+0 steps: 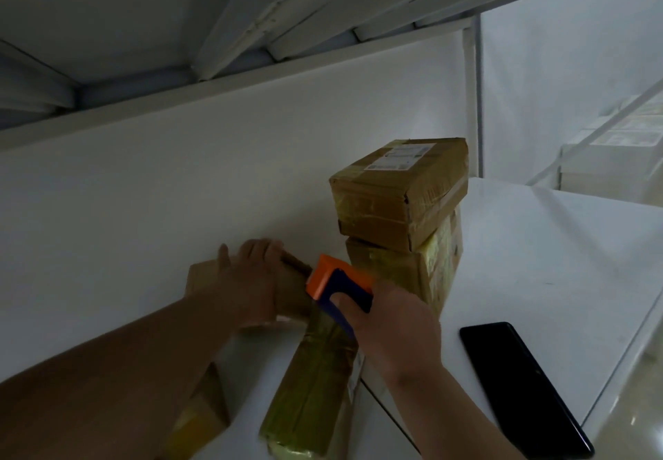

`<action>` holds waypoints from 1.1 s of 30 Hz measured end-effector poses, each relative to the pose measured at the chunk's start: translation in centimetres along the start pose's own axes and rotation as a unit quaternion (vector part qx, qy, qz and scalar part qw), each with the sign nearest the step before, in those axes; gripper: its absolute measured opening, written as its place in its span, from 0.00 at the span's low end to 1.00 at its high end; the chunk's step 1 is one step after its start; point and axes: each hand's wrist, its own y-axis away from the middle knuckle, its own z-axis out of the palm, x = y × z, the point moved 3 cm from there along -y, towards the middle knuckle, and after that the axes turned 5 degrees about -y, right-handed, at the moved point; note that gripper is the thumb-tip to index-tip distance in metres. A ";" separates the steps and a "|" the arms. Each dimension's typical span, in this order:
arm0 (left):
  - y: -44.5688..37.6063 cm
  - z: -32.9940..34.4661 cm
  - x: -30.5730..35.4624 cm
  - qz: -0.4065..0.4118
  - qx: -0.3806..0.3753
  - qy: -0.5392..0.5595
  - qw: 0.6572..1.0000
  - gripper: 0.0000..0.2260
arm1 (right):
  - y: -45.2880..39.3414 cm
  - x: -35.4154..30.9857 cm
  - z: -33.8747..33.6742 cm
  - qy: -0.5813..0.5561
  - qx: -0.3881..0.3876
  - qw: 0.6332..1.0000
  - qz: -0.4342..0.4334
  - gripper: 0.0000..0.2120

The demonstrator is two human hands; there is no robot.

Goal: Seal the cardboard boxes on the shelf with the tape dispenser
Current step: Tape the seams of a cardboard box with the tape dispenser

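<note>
Head view: right hand (391, 330) gripped the tape dispenser (339, 285) mid-run along the long box (315, 370); left hand (247, 280) pressed flat. Stacked boxes (401, 198) seemingly already taped.

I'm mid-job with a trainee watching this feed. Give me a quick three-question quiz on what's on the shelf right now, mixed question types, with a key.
1. True or false: the right hand holds the tape dispenser.
2. Multiple choice: where does the black phone lie?
A. on top of the stacked boxes
B. flat on the shelf, to the right of the right hand
C. under the left hand
3. Fill in: the left hand rests on a cardboard ____ beside the dispenser.

Key
1. True; the fingers wrap its blue and orange body.
2. B
3. box; two stacked boxes stand just behind the dispenser.
</note>
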 end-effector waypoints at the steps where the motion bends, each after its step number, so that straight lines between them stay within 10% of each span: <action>1: 0.7 -0.5 -0.8 -0.009 0.044 0.045 0.998 0.51 | 0.3 0.0 -0.3 -0.010 0.008 1.000 0.010 0.22; 10: 14.3 -6.9 -4.7 -0.073 0.360 0.280 0.887 0.58 | 5.1 -3.0 -5.7 -0.154 0.086 0.982 0.068 0.23; 18: 35.2 -3.0 -6.3 -0.283 0.299 0.403 0.817 0.58 | 15.3 -8.8 -8.6 -0.249 -0.052 0.967 0.025 0.24; 24: 46.7 3.0 -5.8 -0.425 0.234 0.597 0.638 0.54 | 22.3 -12.5 -6.7 -0.272 -0.158 0.948 0.053 0.23; 29: 52.6 9.5 -5.5 -0.417 0.100 0.713 0.555 0.61 | 26.0 -15.9 -4.0 -0.250 -0.204 0.946 0.027 0.22; 33: 55.8 12.0 -7.7 -0.401 0.000 0.699 0.592 0.59 | 27.3 -17.2 -2.4 -0.196 -0.217 0.956 -0.008 0.26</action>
